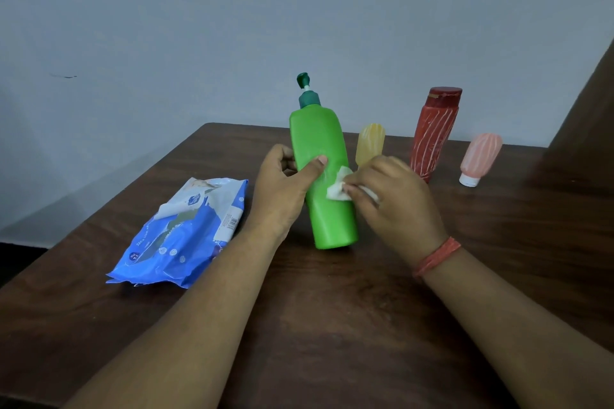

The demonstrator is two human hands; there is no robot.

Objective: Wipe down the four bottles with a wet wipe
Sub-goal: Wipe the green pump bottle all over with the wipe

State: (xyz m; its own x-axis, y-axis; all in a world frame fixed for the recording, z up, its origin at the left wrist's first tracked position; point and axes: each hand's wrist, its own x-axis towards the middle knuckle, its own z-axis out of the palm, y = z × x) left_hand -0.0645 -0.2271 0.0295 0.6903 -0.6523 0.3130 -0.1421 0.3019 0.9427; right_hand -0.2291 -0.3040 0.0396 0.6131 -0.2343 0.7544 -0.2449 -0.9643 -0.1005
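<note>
A tall green pump bottle stands tilted on the brown table, its base on the wood. My left hand grips its left side, thumb across the front. My right hand pinches a white wet wipe and presses it against the bottle's right front. Behind my right hand stands a small yellow bottle, partly hidden. A tall red bottle with white streaks stands further right, and a small pink bottle stands cap-down beyond it.
A blue wet-wipe pack lies on the table to the left of my left forearm, its flap lifted. The table's far edge meets a pale wall. A dark brown surface rises at the right edge.
</note>
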